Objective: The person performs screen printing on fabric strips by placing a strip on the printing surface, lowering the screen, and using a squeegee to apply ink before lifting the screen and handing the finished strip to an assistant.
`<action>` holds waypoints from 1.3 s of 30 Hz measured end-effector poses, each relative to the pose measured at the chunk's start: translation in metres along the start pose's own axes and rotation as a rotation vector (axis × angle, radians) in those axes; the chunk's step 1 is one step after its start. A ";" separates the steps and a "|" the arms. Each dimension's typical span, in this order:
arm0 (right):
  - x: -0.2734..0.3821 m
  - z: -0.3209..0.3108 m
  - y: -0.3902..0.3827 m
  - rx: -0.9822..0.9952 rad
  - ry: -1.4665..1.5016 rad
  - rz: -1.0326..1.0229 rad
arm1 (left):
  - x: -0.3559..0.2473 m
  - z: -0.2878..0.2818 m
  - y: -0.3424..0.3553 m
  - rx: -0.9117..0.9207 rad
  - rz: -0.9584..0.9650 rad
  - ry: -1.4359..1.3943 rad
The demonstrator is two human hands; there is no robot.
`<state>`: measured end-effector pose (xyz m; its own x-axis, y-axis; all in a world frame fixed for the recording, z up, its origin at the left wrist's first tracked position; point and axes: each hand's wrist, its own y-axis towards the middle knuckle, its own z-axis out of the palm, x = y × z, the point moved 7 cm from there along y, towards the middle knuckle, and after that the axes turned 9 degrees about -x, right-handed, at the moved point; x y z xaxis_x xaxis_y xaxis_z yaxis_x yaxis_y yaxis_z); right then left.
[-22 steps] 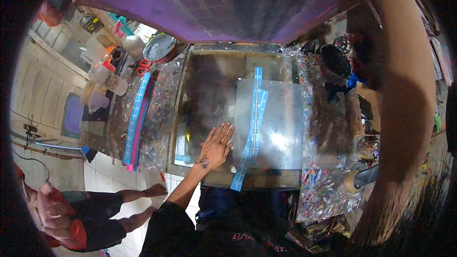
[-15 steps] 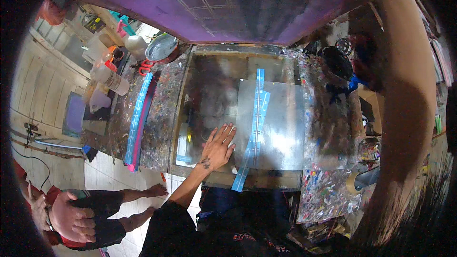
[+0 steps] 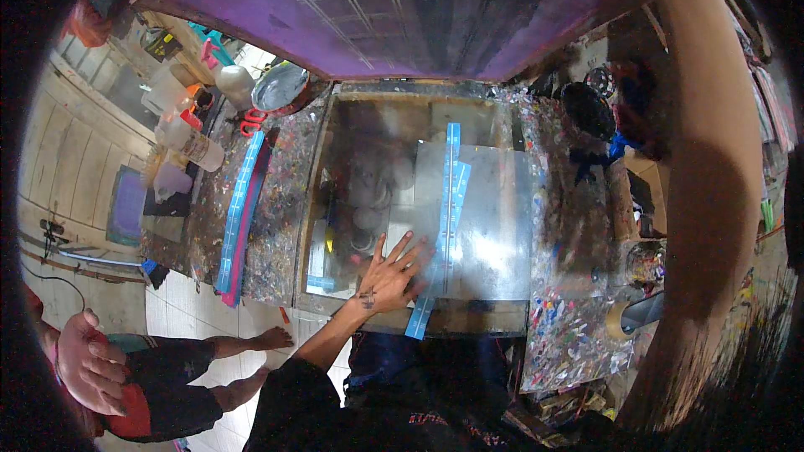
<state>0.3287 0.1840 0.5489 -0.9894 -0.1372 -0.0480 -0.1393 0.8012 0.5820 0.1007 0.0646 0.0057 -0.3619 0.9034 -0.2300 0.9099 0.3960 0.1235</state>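
Observation:
My left hand (image 3: 390, 278) is open, fingers spread and slightly smeared by motion, over the near part of a glass plate (image 3: 352, 176) set in a worn table. Beside its fingertips, two blue strips with white printing (image 3: 451, 201) cross at a shallow angle on a clear sheet (image 3: 494, 226). The lower strip runs past the glass's near edge. My right forearm (image 3: 712, 134) rises along the right side; its hand is out of view. Beyond the glass, a purple mesh screen in a frame (image 3: 352, 12) is tilted up, with pale line patterns on it.
Left of the glass lie more blue strips (image 3: 239, 218) over pink ones, with red-handled scissors (image 3: 252, 123) and a bowl of grey paint (image 3: 280, 88) behind. Plastic bottles (image 3: 201, 151) stand farther left. A tape roll (image 3: 620, 319) is at right. Another person's hand (image 3: 94, 368) shows lower left.
My left hand has shifted right across the glass, toward the crossed strips. The strips keep their places on the sheet. The other person's hand at lower left has moved a little left and up.

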 end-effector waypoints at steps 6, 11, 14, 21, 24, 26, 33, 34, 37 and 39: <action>-0.005 0.000 0.006 -0.016 0.077 0.128 | 0.001 0.005 -0.001 0.024 0.013 0.061; -0.001 0.005 -0.005 0.054 0.136 0.131 | 0.000 0.001 -0.004 0.080 0.008 0.023; 0.002 -0.005 0.001 0.035 -0.038 -0.001 | 0.005 0.009 -0.003 0.028 0.028 0.032; -0.004 0.003 0.013 0.066 -0.188 -0.059 | -0.001 0.008 0.011 -0.092 -0.046 -0.040; -0.002 0.004 0.017 0.049 -0.180 -0.078 | 0.000 0.013 0.012 -0.099 -0.071 0.008; -0.003 0.006 0.018 0.097 -0.216 -0.131 | -0.001 0.013 0.015 -0.093 -0.073 0.013; -0.007 0.002 0.016 0.049 -0.136 -0.078 | -0.006 0.010 0.018 -0.069 -0.066 0.025; -0.010 0.004 0.016 0.048 -0.123 -0.115 | -0.005 0.011 0.019 -0.068 -0.071 0.025; -0.008 0.002 0.014 0.057 -0.148 -0.153 | -0.009 0.002 0.021 -0.048 -0.073 0.043; -0.006 0.002 0.013 0.064 -0.154 -0.107 | -0.007 0.007 0.019 -0.059 -0.070 0.048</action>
<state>0.3324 0.1963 0.5554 -0.9628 -0.1367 -0.2331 -0.2414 0.8228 0.5145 0.1218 0.0649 0.0028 -0.4348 0.8795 -0.1935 0.8690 0.4661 0.1657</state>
